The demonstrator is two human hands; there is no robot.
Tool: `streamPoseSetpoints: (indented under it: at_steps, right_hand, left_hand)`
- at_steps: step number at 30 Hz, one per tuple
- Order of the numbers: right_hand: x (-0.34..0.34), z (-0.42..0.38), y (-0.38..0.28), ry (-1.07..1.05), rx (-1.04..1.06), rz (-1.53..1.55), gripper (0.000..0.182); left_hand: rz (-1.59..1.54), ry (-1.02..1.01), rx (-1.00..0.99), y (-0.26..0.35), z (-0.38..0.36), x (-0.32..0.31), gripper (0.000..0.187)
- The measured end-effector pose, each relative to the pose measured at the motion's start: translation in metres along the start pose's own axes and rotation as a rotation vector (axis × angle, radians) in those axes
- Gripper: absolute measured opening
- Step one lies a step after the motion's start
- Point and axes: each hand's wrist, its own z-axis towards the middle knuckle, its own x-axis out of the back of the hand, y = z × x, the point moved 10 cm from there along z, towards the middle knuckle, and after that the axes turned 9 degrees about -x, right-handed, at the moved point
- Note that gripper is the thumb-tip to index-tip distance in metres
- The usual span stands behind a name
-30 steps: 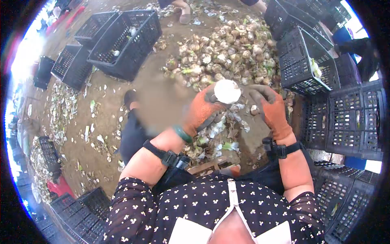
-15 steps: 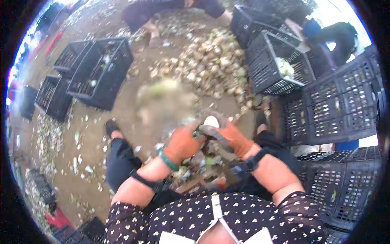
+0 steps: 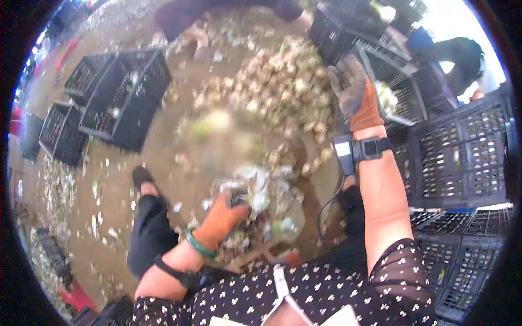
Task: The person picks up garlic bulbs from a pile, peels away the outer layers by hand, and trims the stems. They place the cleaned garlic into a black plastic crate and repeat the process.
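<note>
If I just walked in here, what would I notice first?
Probably the big pile of pale bulbs on the ground, top middle. Then the orange-gloved right hand, raised open-fingered near a dark crate, upper right. The left hand, also gloved, is low beside pale scraps.

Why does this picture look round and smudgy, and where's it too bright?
In the head view: a wide lens apparently bows the scene into a circle with black corners; a smeared patch blurs the ground between the bulb pile and left hand; glare floods the upper right.
</note>
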Motion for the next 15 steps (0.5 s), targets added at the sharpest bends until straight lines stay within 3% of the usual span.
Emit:
streamPoseSetpoints:
  at_steps: [1,3,4,6,8,11,13,15]
  right_hand:
    - [0.016,0.001,0.036,0.024,-0.070,-0.003,0.035]
    - [0.048,0.014,0.126,-0.114,-0.315,-0.227,0.030]
    - [0.085,0.032,0.163,-0.192,-0.076,-0.421,0.035]
    - [0.126,0.046,0.253,-0.331,0.505,-2.013,0.032]
    - [0.135,0.013,0.252,0.061,-0.154,-1.465,0.042]
    - [0.154,0.020,0.298,0.052,-0.124,-1.580,0.044]
    - [0.104,0.004,0.274,0.060,-0.038,-1.547,0.047]
    - [0.054,-0.018,0.316,-0.564,0.056,-2.042,0.045]
  left_hand:
    - [-0.193,-0.033,0.075,-0.001,-0.005,-0.003,0.041]
    - [0.123,-0.140,-0.012,-0.043,-0.004,0.007,0.041]
    - [0.114,-0.140,0.029,-0.053,-0.012,0.007,0.041]
    - [0.023,-0.098,0.142,-0.069,-0.014,0.016,0.044]
    - [-0.076,-0.041,0.165,-0.072,-0.016,0.021,0.044]
    - [-0.147,0.032,0.208,-0.071,-0.017,0.028,0.045]
    - [-0.123,0.048,0.243,-0.074,-0.017,0.031,0.045]
    - [0.138,-0.033,0.184,-0.069,-0.017,0.029,0.046]
